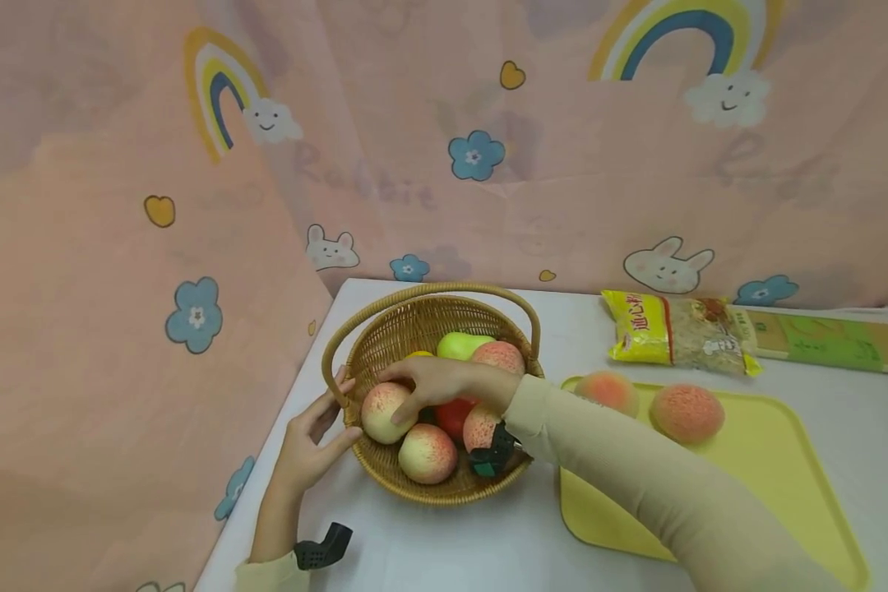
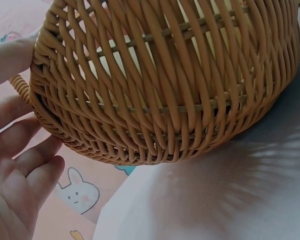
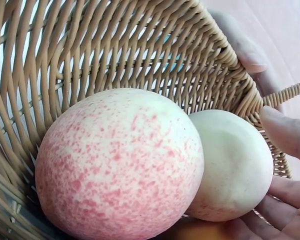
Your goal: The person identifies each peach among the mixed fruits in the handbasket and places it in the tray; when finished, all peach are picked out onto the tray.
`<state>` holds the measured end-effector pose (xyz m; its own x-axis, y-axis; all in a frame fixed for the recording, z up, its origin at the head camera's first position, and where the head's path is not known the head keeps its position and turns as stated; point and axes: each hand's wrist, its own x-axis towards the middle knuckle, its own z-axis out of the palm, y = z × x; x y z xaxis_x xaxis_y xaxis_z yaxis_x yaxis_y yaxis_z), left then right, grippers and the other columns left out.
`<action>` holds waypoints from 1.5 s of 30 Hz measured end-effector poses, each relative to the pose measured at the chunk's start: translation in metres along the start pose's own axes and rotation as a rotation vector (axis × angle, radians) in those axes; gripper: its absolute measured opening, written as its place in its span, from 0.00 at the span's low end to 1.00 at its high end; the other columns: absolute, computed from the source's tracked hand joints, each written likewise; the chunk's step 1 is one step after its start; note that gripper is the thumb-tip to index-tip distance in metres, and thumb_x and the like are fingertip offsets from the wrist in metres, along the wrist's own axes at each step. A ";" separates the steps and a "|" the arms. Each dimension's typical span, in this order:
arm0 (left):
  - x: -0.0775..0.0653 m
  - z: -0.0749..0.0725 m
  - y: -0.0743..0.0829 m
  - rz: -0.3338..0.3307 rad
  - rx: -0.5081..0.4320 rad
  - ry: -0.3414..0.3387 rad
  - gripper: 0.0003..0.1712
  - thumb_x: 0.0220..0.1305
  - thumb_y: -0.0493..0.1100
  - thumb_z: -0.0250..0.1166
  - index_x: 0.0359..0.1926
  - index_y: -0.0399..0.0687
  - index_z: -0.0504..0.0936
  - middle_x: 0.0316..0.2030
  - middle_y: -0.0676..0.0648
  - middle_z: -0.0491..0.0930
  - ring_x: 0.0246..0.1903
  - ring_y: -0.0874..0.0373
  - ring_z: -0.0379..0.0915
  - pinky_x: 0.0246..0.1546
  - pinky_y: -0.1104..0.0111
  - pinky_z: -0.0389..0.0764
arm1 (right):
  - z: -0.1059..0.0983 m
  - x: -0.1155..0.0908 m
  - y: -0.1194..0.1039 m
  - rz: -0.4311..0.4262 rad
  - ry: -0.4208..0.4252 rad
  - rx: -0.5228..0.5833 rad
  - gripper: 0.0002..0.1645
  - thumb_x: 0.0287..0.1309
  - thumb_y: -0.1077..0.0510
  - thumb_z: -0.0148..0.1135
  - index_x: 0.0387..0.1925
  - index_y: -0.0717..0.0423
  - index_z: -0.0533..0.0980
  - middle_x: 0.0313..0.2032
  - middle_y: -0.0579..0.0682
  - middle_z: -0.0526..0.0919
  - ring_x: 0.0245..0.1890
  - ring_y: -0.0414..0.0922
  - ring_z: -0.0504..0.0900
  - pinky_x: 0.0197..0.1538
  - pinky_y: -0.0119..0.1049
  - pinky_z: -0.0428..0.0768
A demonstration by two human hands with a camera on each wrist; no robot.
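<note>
A wicker basket (image 1: 444, 493) with an arched handle holds several fruits. Inside its left end, my right hand (image 1: 432, 382) grips a pale peach (image 1: 385, 411), thumb in front and fingers behind. In the right wrist view, that peach (image 3: 232, 165) sits between thumb and fingers, beside a larger red-speckled peach (image 3: 120, 165). My left hand (image 1: 303, 452) holds the basket's left rim near the handle's foot. The left wrist view shows its thumb and fingers spread around the woven end (image 2: 130, 90). Another peach (image 1: 427, 454), a green pear (image 1: 462, 345) and a red fruit (image 1: 455, 418) lie in the basket.
To the right, a yellow tray (image 1: 770, 460) bears two peaches, one orange-pink (image 1: 608, 392) and one redder (image 1: 686, 413). Behind it lie a yellow-and-clear food bag (image 1: 681, 333) and a flat green-and-tan package (image 1: 829, 339). A patterned pink cloth (image 1: 414, 107) hangs behind the white table.
</note>
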<state>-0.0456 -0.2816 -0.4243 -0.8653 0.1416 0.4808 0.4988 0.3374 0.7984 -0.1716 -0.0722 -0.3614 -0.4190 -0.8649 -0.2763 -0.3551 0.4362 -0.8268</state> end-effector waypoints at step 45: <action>-0.001 -0.001 -0.002 -0.029 0.009 -0.011 0.39 0.51 0.23 0.65 0.65 0.34 0.65 0.70 0.35 0.56 0.68 0.61 0.58 0.64 0.76 0.65 | -0.013 -0.017 -0.006 -0.247 0.100 0.264 0.35 0.46 0.62 0.72 0.57 0.52 0.70 0.56 0.47 0.75 0.60 0.44 0.73 0.61 0.39 0.74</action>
<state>-0.0454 -0.2830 -0.4264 -0.8801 0.1419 0.4531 0.4727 0.3504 0.8086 -0.1728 -0.0575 -0.3454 -0.4317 -0.9019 -0.0138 -0.2340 0.1268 -0.9639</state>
